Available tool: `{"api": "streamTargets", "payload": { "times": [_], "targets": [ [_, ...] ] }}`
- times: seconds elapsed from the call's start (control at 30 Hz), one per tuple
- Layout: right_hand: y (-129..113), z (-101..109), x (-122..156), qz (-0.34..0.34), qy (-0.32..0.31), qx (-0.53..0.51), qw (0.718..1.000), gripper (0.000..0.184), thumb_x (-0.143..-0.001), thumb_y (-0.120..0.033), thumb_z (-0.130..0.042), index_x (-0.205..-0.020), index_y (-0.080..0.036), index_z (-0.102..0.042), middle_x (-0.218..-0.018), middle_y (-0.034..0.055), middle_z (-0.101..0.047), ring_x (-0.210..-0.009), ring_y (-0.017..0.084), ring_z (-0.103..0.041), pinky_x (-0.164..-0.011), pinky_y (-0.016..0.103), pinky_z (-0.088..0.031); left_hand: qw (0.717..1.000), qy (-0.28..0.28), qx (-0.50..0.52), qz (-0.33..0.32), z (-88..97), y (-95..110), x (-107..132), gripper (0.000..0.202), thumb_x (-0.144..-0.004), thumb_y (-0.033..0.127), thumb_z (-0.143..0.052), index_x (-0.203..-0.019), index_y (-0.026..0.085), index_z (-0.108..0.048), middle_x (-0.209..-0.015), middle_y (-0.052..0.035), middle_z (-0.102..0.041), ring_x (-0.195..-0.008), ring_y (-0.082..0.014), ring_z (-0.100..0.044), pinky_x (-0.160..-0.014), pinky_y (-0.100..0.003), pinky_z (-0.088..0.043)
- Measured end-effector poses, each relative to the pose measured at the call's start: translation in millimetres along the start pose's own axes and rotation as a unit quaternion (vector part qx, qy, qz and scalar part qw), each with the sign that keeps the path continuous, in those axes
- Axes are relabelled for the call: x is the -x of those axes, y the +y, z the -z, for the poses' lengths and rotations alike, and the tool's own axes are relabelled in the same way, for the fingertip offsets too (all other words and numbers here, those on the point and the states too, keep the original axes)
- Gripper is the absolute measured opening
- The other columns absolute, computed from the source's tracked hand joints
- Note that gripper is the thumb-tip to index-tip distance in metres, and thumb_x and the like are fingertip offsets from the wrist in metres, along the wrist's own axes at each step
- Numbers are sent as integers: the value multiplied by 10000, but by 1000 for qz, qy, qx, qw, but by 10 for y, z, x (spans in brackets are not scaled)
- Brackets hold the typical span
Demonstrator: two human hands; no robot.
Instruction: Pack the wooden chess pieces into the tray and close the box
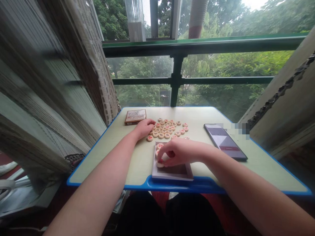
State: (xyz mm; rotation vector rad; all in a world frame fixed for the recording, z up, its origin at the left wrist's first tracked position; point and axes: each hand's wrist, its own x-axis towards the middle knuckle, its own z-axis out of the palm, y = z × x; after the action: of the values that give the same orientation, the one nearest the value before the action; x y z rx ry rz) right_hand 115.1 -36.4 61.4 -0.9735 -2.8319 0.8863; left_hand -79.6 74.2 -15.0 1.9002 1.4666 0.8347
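Observation:
Round wooden Chinese chess pieces [161, 134] with red and black characters lie in a loose cluster on the table. My left hand [144, 127] rests at the cluster's left edge, fingers stretched out and touching pieces there. Nearer to me is a shallow open box [180, 175]. Inside it, my right hand [176, 152] pinches a Chinese chess piece [160, 164] by the box's left wall. Behind that piece, other pieces [159, 146] sit in a row along the same wall. My right hand partly covers the row and the box floor.
The box lid [136, 115], printed with writing, lies at the back left. A smartphone [224, 141] with its screen lit lies to the right of the pieces. The pale table [105, 164] has a blue rim. Curtains hang at both sides, and a green railing [176, 80] stands behind.

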Motion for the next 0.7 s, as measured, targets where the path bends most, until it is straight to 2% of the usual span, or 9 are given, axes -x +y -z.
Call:
{"api": "streamTargets", "payload": {
  "times": [0.27, 0.53, 0.7],
  "targets": [
    [7, 25, 23, -33, -20, 8, 999, 241, -701, -211, -627, -935, -233, -682, -591, -59, -507, -485, 53, -409, -491, 186, -258, 1000, 3, 7, -3, -7, -21, -14, 381, -664, 220, -473, -997, 161, -649, -1041, -58, -665, -961, -199, -593, -857, -292, -458],
    [-41, -6, -11, -11, -3, 24, 1000, 229, -753, -213, -588, -965, -228, -672, -594, -58, -495, -490, 49, -400, -510, 193, -273, 1000, 3, -2, -14, -2, -39, -24, 368, -668, 218, -471, -983, 165, -654, -1027, -54, -667, -955, -201, -593, -864, -299, -454],
    [-60, -9, 3, -30, 4, 46, 998, 252, -694, -187, -614, -945, -210, -608, -655, -50, -523, -520, 59, -407, -495, 191, -258, 1000, 2, 2, -16, -4, -46, -29, 362, -685, 270, -496, -995, 164, -651, -1031, -57, -666, -949, -202, -595, -863, -301, -454]
  ]
}}
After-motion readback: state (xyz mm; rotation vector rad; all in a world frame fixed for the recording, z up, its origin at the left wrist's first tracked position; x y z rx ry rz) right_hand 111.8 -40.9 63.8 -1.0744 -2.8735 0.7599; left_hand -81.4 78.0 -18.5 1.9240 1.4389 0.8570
